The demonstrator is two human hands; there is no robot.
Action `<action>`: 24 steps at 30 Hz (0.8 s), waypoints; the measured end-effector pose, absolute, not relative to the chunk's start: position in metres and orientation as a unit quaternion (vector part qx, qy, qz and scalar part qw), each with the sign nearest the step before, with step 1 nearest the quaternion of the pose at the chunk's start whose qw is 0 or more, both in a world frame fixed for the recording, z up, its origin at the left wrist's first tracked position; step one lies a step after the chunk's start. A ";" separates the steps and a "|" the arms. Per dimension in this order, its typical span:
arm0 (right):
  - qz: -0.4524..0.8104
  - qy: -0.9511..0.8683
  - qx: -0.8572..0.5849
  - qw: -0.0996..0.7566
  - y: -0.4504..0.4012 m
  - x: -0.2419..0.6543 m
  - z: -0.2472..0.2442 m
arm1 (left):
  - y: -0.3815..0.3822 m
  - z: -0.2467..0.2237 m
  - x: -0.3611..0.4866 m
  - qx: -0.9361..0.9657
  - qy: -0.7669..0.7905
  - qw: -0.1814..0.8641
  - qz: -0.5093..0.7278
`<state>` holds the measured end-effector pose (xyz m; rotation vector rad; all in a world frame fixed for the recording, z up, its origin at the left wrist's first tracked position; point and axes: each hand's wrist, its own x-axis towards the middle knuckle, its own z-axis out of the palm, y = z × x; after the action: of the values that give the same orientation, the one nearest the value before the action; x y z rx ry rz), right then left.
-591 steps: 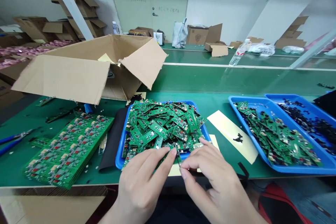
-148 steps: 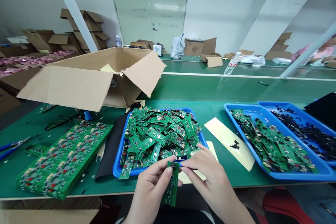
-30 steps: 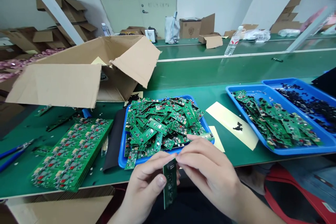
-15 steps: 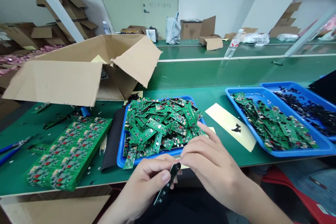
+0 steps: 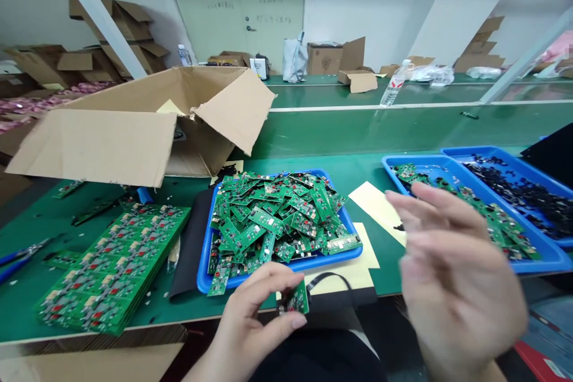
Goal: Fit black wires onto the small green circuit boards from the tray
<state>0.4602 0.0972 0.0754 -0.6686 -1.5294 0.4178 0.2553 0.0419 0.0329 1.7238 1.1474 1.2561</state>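
Between the thumb and fingers of my left hand is a small green circuit board, held upright below the front of the middle blue tray. A thin black strip curves out beside the board; I cannot tell whether it is joined to it. My right hand is in the air to the right, blurred, with fingers stretched out and nothing visible in them. Its fingertips are near a pale yellow sheet, where a black piece is mostly hidden behind the hand. The middle blue tray is heaped with loose circuit boards.
Stacked board panels and blue-handled pliers lie left. An open cardboard box stands behind them. At right are a blue tray of boards and another of black pieces. A bottle stands behind.
My right hand has left the board and swung right. The board in my left hand has turned, showing its green face. The view has shifted slightly.
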 end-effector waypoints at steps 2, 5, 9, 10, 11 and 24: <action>0.271 -0.589 -0.300 0.700 0.108 0.464 0.074 | 0.041 0.038 0.253 0.737 0.407 0.239 0.485; 0.475 -0.604 -0.292 0.569 0.121 0.465 0.070 | 0.039 0.044 0.250 0.812 0.362 0.093 0.448; 0.679 -0.630 -0.277 0.256 0.112 0.455 0.066 | 0.033 0.043 0.245 0.835 0.372 -0.026 0.404; 0.716 -0.609 -0.267 0.213 0.107 0.452 0.066 | 0.031 0.043 0.243 0.834 0.380 -0.046 0.397; 0.745 -0.585 -0.259 0.189 0.101 0.450 0.065 | 0.029 0.042 0.241 0.836 0.384 -0.064 0.386; 0.834 -0.430 -0.235 0.253 0.080 0.437 0.056 | 0.028 0.044 0.241 0.816 0.378 -0.128 0.418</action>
<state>0.4371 0.0798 0.0559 -0.6388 -1.1690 2.2688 0.2413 0.0280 0.0445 2.7950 1.2960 1.4319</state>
